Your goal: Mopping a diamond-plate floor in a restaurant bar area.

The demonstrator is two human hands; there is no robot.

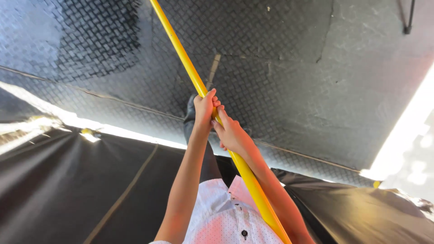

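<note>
Both hands wrapped the yellow pole (199,83), left hand (204,107) at 12 above right hand (231,134); it looked stiff, smooth, likely slippery, best gripped mid-shaft.

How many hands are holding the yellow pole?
2. The left hand grips the yellow pole higher up; the right hand holds it just below, touching the left. No others show.

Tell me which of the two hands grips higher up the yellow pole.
The left hand grips higher on the long yellow pole, fingers wrapped round it. The right hand holds the pole just below, closer to the white dotted shirt.
</note>
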